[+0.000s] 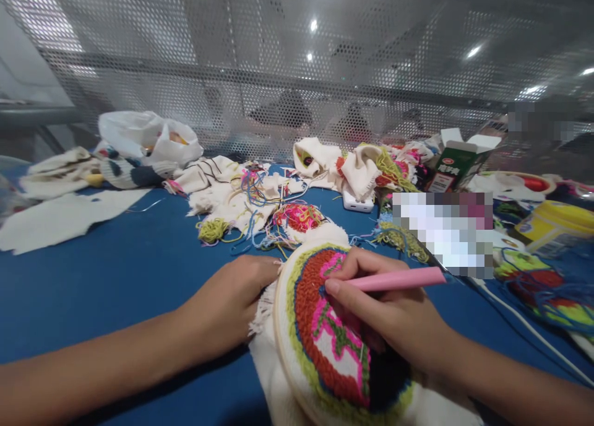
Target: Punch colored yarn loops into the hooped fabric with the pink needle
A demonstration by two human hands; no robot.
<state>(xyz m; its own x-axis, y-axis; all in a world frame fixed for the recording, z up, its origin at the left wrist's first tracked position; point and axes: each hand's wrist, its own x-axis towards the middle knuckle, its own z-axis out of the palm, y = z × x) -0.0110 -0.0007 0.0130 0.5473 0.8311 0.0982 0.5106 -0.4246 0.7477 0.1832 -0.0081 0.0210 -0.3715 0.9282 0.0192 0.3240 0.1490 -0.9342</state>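
Observation:
A round wooden embroidery hoop stands tilted in front of me, with cream cloth hanging below it. Looped yarn in rust red, pink, green, yellow-green and dark blue or black covers most of the stretched cloth; a white patch stays bare. My right hand is closed around a pink punch needle, its front end close to the upper middle of the design. At the hoop's left edge, my left hand grips the hoop and frayed cloth; its fingertips are hidden behind them.
Cloth scraps and tangled yarn lie across the blue table behind the hoop. A white plastic bag sits back left. At right are a green box, a blurred-out bright screen, a white cable and a yellow-lidded tub.

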